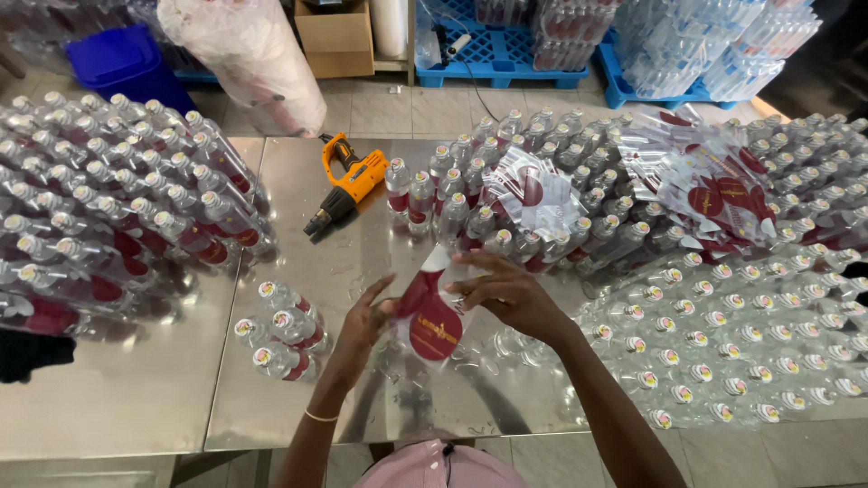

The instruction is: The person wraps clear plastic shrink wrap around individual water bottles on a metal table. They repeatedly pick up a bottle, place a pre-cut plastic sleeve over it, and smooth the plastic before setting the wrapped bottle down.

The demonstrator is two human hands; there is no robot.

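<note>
A clear plastic shrink-sleeve label with a dark red round emblem is held between both hands, just above the middle of the shiny metal table. The left hand is pinched on the sleeve's left edge with its fingers bent; the right hand is closed over the sleeve's upper right edge. A thin bracelet is worn on the left wrist.

Just left of the hands, a small group of four clear plastic bottles stands upright on the table, red labels already on them. Beyond the sleeve, an orange and black heat gun is laid on its side. To the right of it, a loose pile of unused clear sleeves with red emblems rests on top of standing bottles, and a larger pile of the same sleeves lies farther right.

At the left edge of the table, a stack of labelled bottles is laid on its side, red bands showing. At the right, many rows of bare, unlabelled bottles are seen, so the work is judged well under way but far from finished.

On the floor behind are a brown cardboard box, a blue bin and blue plastic pallets carrying wrapped bottle packs.
</note>
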